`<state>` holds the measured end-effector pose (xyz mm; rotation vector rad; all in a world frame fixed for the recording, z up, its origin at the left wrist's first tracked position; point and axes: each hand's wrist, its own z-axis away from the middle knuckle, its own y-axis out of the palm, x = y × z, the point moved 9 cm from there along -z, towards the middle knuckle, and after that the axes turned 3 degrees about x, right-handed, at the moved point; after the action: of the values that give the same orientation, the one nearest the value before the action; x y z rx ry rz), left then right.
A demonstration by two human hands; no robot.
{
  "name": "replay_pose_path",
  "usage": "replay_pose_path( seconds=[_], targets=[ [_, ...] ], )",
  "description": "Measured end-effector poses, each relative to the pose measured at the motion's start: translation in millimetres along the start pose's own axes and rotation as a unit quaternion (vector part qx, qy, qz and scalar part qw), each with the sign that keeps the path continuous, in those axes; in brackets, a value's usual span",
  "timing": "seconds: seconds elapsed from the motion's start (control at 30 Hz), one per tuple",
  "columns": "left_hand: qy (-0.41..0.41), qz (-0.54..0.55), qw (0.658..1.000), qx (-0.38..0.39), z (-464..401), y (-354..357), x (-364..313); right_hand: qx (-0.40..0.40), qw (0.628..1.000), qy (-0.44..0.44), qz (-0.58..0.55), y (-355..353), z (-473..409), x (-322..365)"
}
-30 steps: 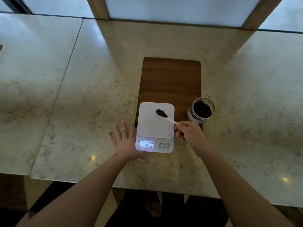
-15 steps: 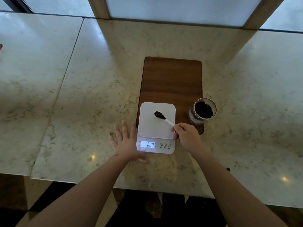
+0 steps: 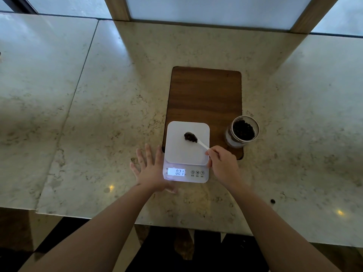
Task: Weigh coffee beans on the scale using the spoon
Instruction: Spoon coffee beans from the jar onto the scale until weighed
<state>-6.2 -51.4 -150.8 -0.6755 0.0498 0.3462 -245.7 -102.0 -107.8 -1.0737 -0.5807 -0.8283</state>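
I have my right hand (image 3: 222,165) over the near right corner of the scale (image 3: 187,152), its fingers (image 3: 211,154) pinching the end of the white spoon (image 3: 200,143) handle. The bowl of the spoon lies about the middle of the white weighing plate, loaded with a dark heap of coffee beans (image 3: 190,137); I cannot tell for sure whether the bowl is resting on the plate or just above it, but the lit display (image 3: 176,172) reads something other than 0, roughly 0.21 as far as I can make out, so I judge it is touching. My left hand (image 3: 151,171) lies flat on the worktop (image 3: 98,114) just beside the left edge of the scale, fingers spread, holding nothing. The scale sits near the front edge of the worktop, its far part overlapping a wooden board (image 3: 205,95); the glass jar (image 3: 242,131) with the rest of the beans stands at the board's near right corner, apart from the scale. One stray dark speck (image 3: 272,201), perhaps a bean, lies on the worktop toward the front right. To do this step well, I would tip the spoon slowly so the beans slide onto the middle of the plate, not off its edge, then lift the spoon fully clear. Any weight from my hand or the spoon would falsify the reading, and my left hand should stay off the scale body.
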Motion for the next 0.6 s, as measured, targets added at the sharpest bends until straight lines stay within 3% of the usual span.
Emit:
replay_pose_path(
  seconds=[0.3, 0.47, 0.6],
  targets=[
    [0.005, 0.003, 1.000, 0.004, 2.6, -0.7, -0.2, -0.028, 0.995, -0.052, 0.080, -2.9, 9.2, 11.2],
    [0.002, 0.000, 1.000, 0.003, 0.6, -0.6, 1.3, -0.101, 0.968, -0.149, 0.176, -18.3, 28.0, 39.4],
    [-0.002, 0.002, 1.000, 0.003, -1.5, -0.4, 1.8, -0.119, 0.957, -0.168, 0.206, -20.5, 38.0, 44.6]
  ],
)
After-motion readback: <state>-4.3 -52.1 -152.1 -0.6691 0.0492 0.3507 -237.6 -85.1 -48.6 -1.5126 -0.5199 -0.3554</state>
